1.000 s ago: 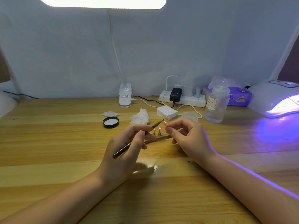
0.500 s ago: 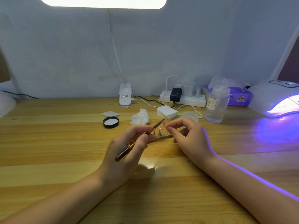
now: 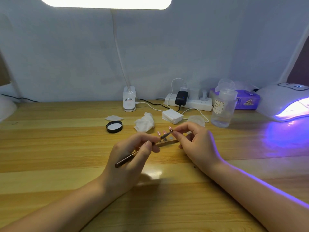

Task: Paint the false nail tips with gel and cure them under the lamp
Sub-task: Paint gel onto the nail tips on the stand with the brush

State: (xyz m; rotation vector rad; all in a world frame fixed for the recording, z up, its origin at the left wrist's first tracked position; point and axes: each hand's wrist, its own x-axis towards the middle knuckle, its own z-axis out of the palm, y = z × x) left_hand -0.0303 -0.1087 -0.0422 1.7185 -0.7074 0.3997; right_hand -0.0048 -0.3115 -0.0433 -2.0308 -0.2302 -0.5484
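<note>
Between two hands (image 3: 132, 153) (image 3: 195, 143), perhaps three nail tips (image 3: 164, 132).

The left hand (image 3: 132, 158) is tipping the brush (image 3: 143, 149) up more, and its tip is now touching the little pink nail (image 3: 170, 128). The right hand (image 3: 194, 141) is holding that nail a bit higher than before.

A pale wooden bench (image 3: 50, 148) stretches wide beneath a plain grey-white wall (image 3: 66, 56), a bright white light panel (image 3: 107, 1) glowing overhead and violet light washing over the bench's right side.
</note>
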